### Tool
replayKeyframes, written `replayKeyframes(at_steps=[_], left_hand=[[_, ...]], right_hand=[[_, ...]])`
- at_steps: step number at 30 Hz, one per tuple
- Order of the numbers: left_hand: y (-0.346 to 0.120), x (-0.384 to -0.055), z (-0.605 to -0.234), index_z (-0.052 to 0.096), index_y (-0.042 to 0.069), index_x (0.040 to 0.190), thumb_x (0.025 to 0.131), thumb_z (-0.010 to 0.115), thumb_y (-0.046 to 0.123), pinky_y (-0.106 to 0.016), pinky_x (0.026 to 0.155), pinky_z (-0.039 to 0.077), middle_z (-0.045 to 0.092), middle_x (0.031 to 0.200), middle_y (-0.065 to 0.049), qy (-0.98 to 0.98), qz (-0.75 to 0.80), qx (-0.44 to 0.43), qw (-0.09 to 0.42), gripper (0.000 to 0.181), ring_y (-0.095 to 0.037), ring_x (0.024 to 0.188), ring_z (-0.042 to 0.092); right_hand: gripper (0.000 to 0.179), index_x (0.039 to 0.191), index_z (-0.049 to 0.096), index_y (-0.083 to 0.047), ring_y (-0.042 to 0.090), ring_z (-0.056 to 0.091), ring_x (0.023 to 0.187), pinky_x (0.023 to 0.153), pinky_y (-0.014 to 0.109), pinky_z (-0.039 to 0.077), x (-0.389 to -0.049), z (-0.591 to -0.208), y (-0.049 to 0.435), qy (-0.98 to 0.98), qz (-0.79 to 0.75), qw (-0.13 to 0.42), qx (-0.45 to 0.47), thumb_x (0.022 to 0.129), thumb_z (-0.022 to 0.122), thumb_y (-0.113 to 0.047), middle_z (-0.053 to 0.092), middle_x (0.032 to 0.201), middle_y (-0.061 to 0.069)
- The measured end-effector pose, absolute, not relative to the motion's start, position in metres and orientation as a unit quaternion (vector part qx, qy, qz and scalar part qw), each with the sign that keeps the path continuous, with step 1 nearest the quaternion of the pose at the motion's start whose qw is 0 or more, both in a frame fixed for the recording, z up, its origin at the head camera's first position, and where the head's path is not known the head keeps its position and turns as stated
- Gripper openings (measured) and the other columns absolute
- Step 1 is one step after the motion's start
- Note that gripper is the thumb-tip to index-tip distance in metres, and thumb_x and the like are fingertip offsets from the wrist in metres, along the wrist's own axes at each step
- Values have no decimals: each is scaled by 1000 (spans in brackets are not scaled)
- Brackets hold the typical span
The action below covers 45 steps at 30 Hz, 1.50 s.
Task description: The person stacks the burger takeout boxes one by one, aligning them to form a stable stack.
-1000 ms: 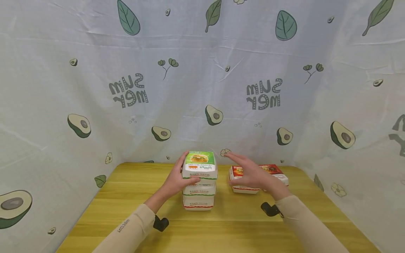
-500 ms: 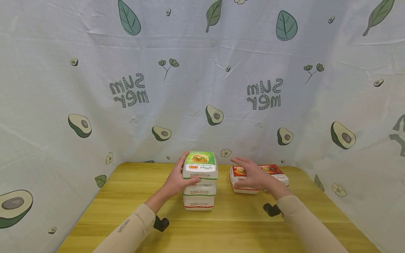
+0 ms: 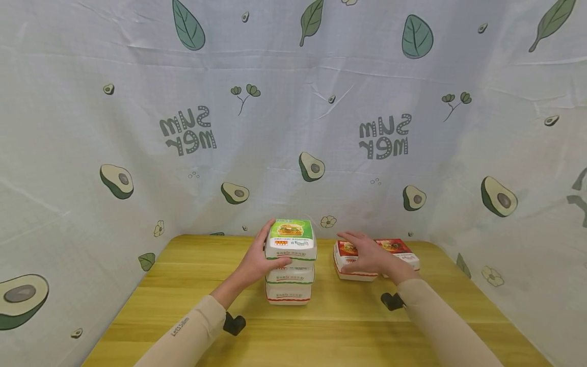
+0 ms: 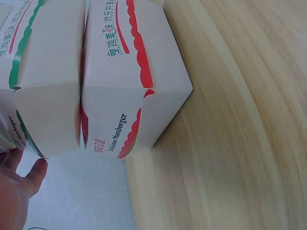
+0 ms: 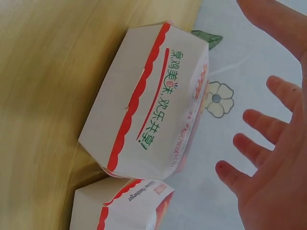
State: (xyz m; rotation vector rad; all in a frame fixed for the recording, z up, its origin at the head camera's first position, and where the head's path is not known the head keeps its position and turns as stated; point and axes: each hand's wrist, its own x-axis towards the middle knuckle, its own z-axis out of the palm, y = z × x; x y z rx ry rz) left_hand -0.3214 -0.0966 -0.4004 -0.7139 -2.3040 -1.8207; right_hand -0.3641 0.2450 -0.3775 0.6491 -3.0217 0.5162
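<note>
through the head view i see my left hand (image 3: 256, 261) curled round a green-topped burger box (image 3: 292, 240), highest in a stack above a green-trimmed box (image 3: 291, 277) and a red-trimmed box (image 3: 288, 295) on the counter (image 3: 321, 336). my right hand (image 3: 369, 257) spreads its fingers, holding nothing, near a red-topped box (image 5: 144, 100); a second red box (image 3: 398, 248) sits just beside that.

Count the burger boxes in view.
5: top box, middle box and bottom box, stacked; left red box and right red box, right of those. Others could be hidden behind.
</note>
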Motion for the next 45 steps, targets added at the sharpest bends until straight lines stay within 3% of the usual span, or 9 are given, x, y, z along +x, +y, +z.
replayKeyframes(at_steps=[20,28,33,38,45], left_hand=[[-95,-321,-401,16,43,158,81,86,25,-45,94,53,48,143,-1,-761,-603,-233,59,106,-21,114,62],[-95,-321,-401,14,39,160,80,87,27,-44,95,52,48,143,-1,-765,-597,-233,63,109,-20,114,62],[-96,-321,-401,14,47,157,80,87,26,-45,96,52,48,143,-1,-765,-597,-233,65,108,-21,114,62],[-96,-322,-402,15,46,157,80,87,26,-44,95,52,48,142,0,-767,-594,-234,65,107,-20,114,63],[-96,-321,-402,15,44,158,80,87,26,-43,94,53,48,142,0,-769,-592,-234,67,108,-20,112,63]], right_hand=[[101,155,40,-21,52,28,144,107,73,30,-375,-392,247,-981,131,-22,141,71,87,-52,35,160,20],[100,154,43,-22,53,31,142,104,73,34,-374,-393,245,-984,118,-26,131,69,89,-46,34,160,20],[101,154,42,-23,56,24,145,106,75,29,-375,-395,246,-985,99,-29,138,69,89,-49,34,161,19],[102,154,43,-26,53,24,145,106,76,29,-377,-398,249,-986,91,-41,136,67,89,-53,37,159,17],[100,152,46,-29,46,29,141,104,74,33,-377,-399,250,-984,101,-55,134,64,92,-44,43,156,13]])
